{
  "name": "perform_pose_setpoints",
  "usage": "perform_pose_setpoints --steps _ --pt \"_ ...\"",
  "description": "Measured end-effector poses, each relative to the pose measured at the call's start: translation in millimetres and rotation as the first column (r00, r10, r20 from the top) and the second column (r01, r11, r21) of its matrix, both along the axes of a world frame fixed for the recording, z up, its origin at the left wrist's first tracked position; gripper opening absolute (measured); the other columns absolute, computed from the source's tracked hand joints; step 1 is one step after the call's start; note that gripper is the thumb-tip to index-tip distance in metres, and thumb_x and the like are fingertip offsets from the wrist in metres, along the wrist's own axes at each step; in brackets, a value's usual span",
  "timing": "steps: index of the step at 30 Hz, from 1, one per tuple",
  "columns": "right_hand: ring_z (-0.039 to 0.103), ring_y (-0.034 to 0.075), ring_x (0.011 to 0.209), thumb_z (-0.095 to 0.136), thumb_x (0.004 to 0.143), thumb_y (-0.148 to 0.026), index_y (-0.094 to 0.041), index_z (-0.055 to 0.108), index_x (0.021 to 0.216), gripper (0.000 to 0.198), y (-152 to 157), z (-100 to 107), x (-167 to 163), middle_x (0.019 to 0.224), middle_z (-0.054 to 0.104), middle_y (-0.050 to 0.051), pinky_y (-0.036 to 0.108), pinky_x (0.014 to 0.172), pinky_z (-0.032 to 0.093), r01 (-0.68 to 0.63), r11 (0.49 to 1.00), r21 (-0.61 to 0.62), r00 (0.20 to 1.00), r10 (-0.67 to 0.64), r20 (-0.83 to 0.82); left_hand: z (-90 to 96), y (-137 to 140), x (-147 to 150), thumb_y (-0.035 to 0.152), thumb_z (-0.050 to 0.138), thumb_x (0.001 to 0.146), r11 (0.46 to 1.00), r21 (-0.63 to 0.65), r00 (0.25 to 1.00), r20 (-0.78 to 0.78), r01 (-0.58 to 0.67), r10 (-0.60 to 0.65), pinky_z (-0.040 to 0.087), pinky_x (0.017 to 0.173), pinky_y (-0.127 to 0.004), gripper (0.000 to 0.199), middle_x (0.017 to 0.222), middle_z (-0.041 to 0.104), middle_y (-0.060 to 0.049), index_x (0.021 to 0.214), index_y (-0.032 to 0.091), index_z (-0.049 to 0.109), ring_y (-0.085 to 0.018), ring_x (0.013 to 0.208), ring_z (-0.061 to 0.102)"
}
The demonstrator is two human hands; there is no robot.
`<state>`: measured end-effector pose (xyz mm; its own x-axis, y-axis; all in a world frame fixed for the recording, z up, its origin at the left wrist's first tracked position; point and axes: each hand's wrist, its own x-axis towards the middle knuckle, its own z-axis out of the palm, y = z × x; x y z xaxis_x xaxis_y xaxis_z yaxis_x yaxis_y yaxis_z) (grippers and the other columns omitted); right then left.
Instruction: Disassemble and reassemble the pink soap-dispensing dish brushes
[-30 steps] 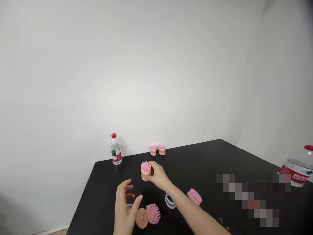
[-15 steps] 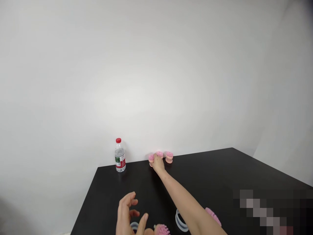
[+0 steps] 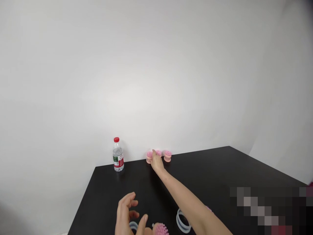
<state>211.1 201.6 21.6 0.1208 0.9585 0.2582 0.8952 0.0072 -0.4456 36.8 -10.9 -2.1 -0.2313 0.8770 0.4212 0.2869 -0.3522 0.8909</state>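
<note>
My right hand [image 3: 157,163] reaches to the far edge of the black table, at a row of pink bristled scalp brushes. Its thumb is raised and apart; the other fingers are mostly hidden. The left brush [image 3: 149,157] stands against the hand's left side, the middle brush [image 3: 158,153] shows partly behind it, and the right brush [image 3: 167,156] stands a little apart. Near the front, my left hand [image 3: 127,213] is open, with curved fingers apart and nothing held. Just right of its thumb lies another pink bristled brush [image 3: 161,229], cut off by the frame's bottom.
A clear water bottle [image 3: 118,160] with a red cap stands at the table's back left. One translucent ring [image 3: 182,223] lies beside my right forearm, another ring [image 3: 133,225] behind my left hand. A white wall [image 3: 171,81] rises behind the black table [image 3: 220,176].
My right hand's thumb has lifted, and the hand sits slightly lower against the middle brush. The view has shifted slightly; my left hand keeps its shape.
</note>
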Motion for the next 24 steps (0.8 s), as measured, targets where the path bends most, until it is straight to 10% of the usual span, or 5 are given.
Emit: perform_pose_setpoints --steps 7,14,24 --pt "0.066 0.022 0.101 0.061 0.098 -0.032 -0.016 0.062 0.119 0.026 -44 51 21 0.118 0.065 0.008 0.042 0.088 0.056 -0.201 0.979 -0.014 0.980 0.201 -0.006 9.3 -2 -12 0.043 0.058 0.089 0.989 -0.035 0.981 -0.128 0.142 -0.146 0.059 0.071 -0.038 0.037 0.118 0.054 -0.010 0.122 0.026 0.055 -0.027 0.100 0.063" --pt "0.070 0.021 0.091 0.073 0.080 -0.023 -0.026 0.072 0.101 0.020 -163 77 69 0.095 0.075 0.000 0.029 0.081 0.049 -0.335 0.933 -0.132 0.941 0.338 0.002 8.4 -3 -14 0.042 0.058 0.089 0.979 -0.042 0.933 -0.297 0.198 -0.202 0.060 0.073 -0.041 0.031 0.112 0.060 -0.010 0.113 0.022 0.058 -0.026 0.091 0.067" --pt "0.051 0.030 0.131 0.062 0.075 -0.021 -0.022 0.055 0.137 0.063 -284 -1 160 0.142 0.056 0.009 0.042 0.110 0.040 -0.018 0.975 -0.220 0.991 -0.011 -0.132 13.8 -17 19 0.027 0.060 0.090 0.907 0.110 0.760 -0.592 0.406 -0.268 0.061 0.082 -0.041 0.020 0.108 0.069 -0.009 0.109 0.024 0.065 -0.027 0.101 0.068"
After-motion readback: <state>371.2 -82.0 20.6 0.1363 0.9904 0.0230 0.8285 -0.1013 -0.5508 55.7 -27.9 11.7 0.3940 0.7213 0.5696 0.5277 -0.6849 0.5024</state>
